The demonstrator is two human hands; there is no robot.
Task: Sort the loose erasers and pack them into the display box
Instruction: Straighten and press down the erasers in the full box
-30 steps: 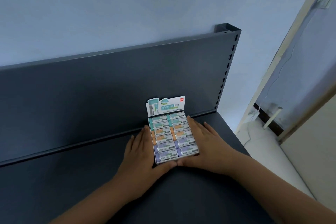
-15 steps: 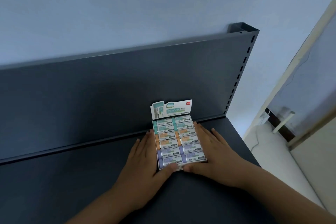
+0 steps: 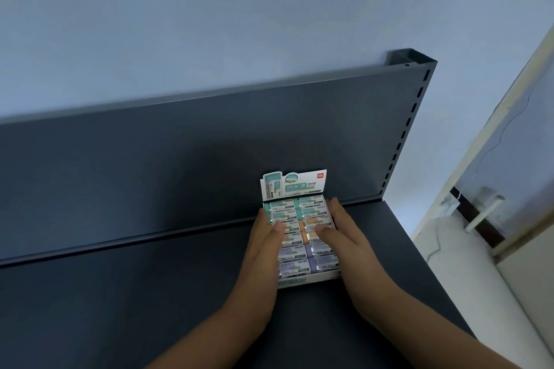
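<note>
Against the two long sides of the display box (image 3: 295, 281) we have both hands laid flat. Our left hand (image 3: 263, 246) runs along the left wall and our right hand (image 3: 347, 240) along the right wall, with fingers straight, together and pointing to the far end, curled round nothing. Our thumbs (image 3: 278, 226) reach inward over the top layer and touch the erasers about the middle rows. We judge that the palms are there to square the thin card walls and steer the box, and the thumbs to press the rows level so that none rides up.

The erasers (image 3: 292, 253) fill the box in two columns, sorted by colour: teal at the far end, orange in the middle, purple nearest us. No loose one shows outside it, so the packing looks finished to us. The printed header card (image 3: 293, 186) stands upright at the far end and faces us, as suits a display. The box rests on the dark shelf (image 3: 150, 293), toward its right end, with the far end close to the back panel (image 3: 180, 159). Whether the two touch, we cannot tell.
</note>
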